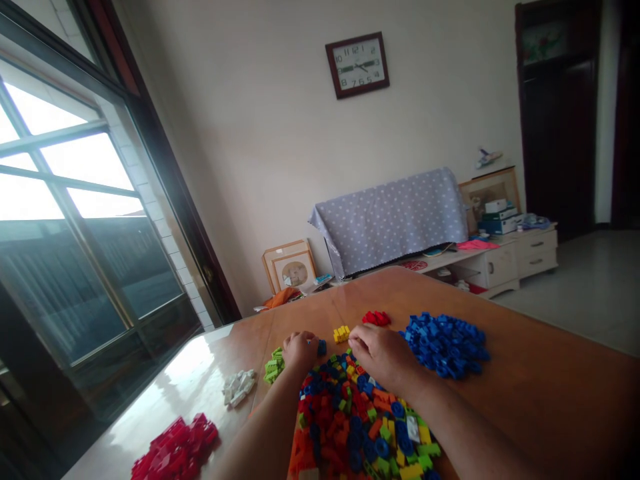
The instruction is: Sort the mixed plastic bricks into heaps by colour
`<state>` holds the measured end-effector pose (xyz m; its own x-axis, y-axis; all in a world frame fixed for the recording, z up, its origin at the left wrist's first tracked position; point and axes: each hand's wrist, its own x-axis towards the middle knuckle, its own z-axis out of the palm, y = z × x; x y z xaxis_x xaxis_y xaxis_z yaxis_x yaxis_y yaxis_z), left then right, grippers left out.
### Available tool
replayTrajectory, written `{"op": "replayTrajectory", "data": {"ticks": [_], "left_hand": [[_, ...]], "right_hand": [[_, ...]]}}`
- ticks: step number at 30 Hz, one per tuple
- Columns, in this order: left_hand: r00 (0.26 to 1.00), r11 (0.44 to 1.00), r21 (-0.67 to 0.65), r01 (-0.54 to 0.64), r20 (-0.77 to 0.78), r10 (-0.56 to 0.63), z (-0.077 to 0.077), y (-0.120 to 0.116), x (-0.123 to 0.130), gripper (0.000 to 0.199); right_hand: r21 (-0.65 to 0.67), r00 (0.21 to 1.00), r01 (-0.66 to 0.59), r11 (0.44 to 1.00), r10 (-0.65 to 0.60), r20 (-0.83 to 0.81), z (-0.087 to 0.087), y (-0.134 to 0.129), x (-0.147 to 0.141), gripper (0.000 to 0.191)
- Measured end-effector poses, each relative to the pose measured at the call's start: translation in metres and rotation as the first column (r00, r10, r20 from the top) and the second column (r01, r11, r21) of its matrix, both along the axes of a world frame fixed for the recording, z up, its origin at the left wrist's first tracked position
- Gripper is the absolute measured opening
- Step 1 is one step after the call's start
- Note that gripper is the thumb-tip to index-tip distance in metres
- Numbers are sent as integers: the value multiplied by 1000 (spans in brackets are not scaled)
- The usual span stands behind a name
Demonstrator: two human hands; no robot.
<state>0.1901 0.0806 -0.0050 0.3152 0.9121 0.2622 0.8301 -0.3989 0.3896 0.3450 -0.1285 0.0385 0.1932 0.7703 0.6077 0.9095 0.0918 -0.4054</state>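
My left hand point(299, 351) is over the far edge of a mixed heap of toy building bricks point(357, 420), its fingers curled down. Right beside its fingertips are a few dark blue bricks point(322, 347); whether it grips one is hidden. To its left sits a small light green brick pile point(273, 365). My right hand point(383, 352) is across the heap's far right edge, fingers bent together, and what they hold, if anything, does not show. Just past its fingertips lies a little group of yellow bricks point(341, 333). Small red bricks point(376, 318) lie beyond that hand.
A large blue brick pile point(446, 345) is right of my right hand. White bricks point(239, 388) and a dark pink-red pile point(176, 448) lie on the left of the brown table point(545, 393). Behind the table stands a low white cabinet point(500, 267) with a cloth-covered object point(393, 223).
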Motion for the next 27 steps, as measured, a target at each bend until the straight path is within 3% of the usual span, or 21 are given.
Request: {"op": "replayTrajectory", "data": {"ticks": [6, 15, 20, 27], "left_hand": [[999, 999, 14, 41, -26, -41, 1, -5, -31, 26], [945, 954, -66, 291, -134, -298, 2, -28, -59, 28], [951, 956, -109, 274, -114, -286, 3, -29, -60, 21], [965, 937, -242, 253, -6, -262, -6, -27, -66, 14]], "right_hand": [[-4, 999, -11, 1000, 11, -31, 3, -3, 0, 19], [-13, 999, -24, 1000, 24, -21, -5, 2, -1, 20], [-21, 999, -29, 999, 28, -32, -7, 2, -1, 21], [-20, 999, -36, 999, 35, -39, -8, 3, -2, 21]]}}
